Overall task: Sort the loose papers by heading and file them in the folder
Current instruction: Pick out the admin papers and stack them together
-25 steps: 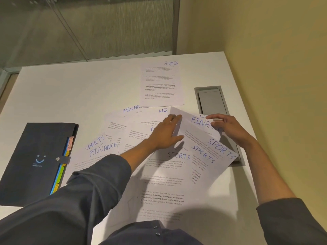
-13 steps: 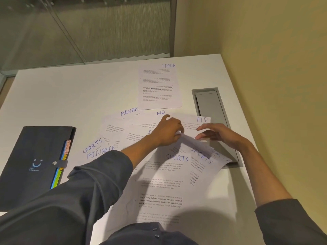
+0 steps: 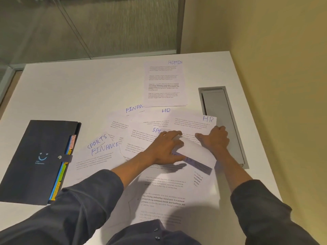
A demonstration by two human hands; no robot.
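Since earlier: curled sheet (image 3: 194,151) lifted, pinched between left hand (image 3: 166,149) and right hand (image 3: 215,138), near table's (image 3: 70,89) right edge; FINANCE heading hidden.

My dark folder (image 3: 37,160) lies shut, coloured tabs along its right edge. Right of the folder my loose papers (image 3: 141,138) overlap in a fan, headed SPORTS, FINANCE and HR. Farther right of the folder, an ADMIN stack (image 3: 164,84) lies squared. One curled sheet (image 3: 194,152) hides its heading, possibly SPORTS.
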